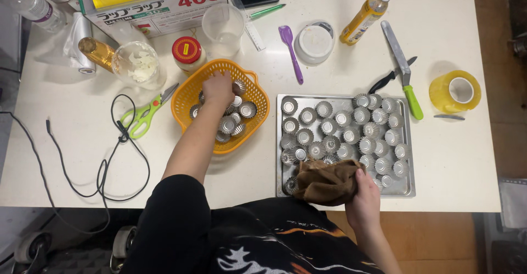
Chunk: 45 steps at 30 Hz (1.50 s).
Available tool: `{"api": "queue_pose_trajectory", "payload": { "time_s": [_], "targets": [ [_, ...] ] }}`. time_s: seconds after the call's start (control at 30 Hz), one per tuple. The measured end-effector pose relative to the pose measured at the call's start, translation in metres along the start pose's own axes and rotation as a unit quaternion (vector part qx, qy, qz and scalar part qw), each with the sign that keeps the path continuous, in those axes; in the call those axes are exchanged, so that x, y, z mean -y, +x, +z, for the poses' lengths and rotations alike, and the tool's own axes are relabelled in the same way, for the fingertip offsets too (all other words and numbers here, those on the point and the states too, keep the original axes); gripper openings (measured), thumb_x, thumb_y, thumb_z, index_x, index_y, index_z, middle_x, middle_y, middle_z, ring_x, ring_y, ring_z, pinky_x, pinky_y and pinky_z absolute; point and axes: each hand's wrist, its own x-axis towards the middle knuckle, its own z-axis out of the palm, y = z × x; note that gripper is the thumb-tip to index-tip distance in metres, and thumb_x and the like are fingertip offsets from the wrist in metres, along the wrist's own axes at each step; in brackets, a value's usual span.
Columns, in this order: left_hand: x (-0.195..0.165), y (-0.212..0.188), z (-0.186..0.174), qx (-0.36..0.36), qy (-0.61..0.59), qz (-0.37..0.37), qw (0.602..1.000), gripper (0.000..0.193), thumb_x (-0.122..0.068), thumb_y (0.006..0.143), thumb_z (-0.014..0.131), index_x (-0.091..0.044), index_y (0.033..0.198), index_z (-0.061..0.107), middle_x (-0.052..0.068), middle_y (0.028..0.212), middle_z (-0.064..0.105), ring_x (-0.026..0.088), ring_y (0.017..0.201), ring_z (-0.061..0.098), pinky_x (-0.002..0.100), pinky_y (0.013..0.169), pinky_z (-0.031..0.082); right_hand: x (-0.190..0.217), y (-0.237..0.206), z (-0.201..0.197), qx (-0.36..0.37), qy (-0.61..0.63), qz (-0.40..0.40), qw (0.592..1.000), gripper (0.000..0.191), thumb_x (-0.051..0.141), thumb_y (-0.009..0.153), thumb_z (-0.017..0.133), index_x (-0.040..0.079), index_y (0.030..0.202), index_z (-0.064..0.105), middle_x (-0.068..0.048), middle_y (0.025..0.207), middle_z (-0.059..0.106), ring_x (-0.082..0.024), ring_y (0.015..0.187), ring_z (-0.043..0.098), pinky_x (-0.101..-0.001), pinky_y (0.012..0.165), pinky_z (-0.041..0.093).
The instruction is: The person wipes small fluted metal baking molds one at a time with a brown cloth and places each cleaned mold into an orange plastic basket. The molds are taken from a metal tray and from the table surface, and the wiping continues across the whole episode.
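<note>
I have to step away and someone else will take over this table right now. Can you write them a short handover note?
Left hand: reaching into the orange basket, on the small metal tart moulds there; whether it grips one is hidden.
Right hand: holds a brown cloth over the tray's near edge.
Done: many moulds sit on the tray.
Left: about a dozen moulds remain in the basket.

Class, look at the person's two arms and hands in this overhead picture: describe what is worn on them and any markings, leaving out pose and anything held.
Both forearms are bare; the left hand and right hand wear no gloves, and no rings or watch can be seen. The left upper arm is covered by a short black sleeve. It belongs to a black shirt with a white and orange printed design across the front.
</note>
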Motion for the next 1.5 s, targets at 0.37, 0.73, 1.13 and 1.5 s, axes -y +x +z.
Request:
{"api": "queue_pose_trajectory", "payload": {
  "time_s": [0.37, 0.73, 1.13, 1.5],
  "targets": [
    [0.058, -0.036, 0.012, -0.044, -0.263, 0.020, 0.964, 0.045, -0.025, 0.077, 0.076, -0.014, 0.120, 0.068, 0.010, 0.122, 0.067, 0.030, 0.113, 0.066, 0.043, 0.098, 0.054, -0.001, 0.006, 0.013, 0.033, 0.017, 0.020, 0.999, 0.029, 0.020, 0.111, 0.043, -0.003, 0.125, 0.055, -0.015, 0.121, 0.066, -0.024, 0.109, 0.066, -0.0405, 0.099, 0.053],
    [0.053, -0.052, 0.016, -0.128, -0.199, 0.069, 0.969, 0.031, -0.030, 0.091, 0.072, -0.009, 0.113, 0.072, 0.013, 0.114, 0.068, 0.034, 0.113, 0.062, 0.046, 0.097, 0.050, 0.005, 0.008, 0.026, 0.067, -0.011, 0.036, 0.997, 0.033, 0.021, 0.110, 0.041, -0.004, 0.127, 0.056, -0.015, 0.122, 0.066, -0.023, 0.111, 0.066, -0.0393, 0.101, 0.052],
    [0.035, -0.014, 0.015, 0.057, -0.431, -0.020, 0.900, 0.035, -0.021, 0.073, 0.087, -0.003, 0.102, 0.077, 0.006, 0.088, 0.075, 0.021, 0.086, 0.073, 0.037, 0.075, 0.058, 0.008, 0.006, 0.000, 0.031, -0.010, 0.004, 0.999, 0.033, 0.023, 0.112, 0.043, -0.006, 0.121, 0.058, -0.017, 0.118, 0.067, -0.025, 0.107, 0.067, -0.0405, 0.097, 0.054],
    [0.067, -0.052, 0.012, -0.093, -0.276, -0.038, 0.956, 0.044, -0.028, 0.076, 0.085, -0.013, 0.115, 0.074, 0.012, 0.112, 0.069, 0.030, 0.100, 0.068, 0.044, 0.084, 0.054, 0.004, 0.013, 0.019, 0.067, -0.019, 0.036, 0.997, 0.032, 0.023, 0.111, 0.044, -0.004, 0.123, 0.057, -0.014, 0.119, 0.067, -0.023, 0.108, 0.066, -0.0388, 0.099, 0.052]
  ]
}}
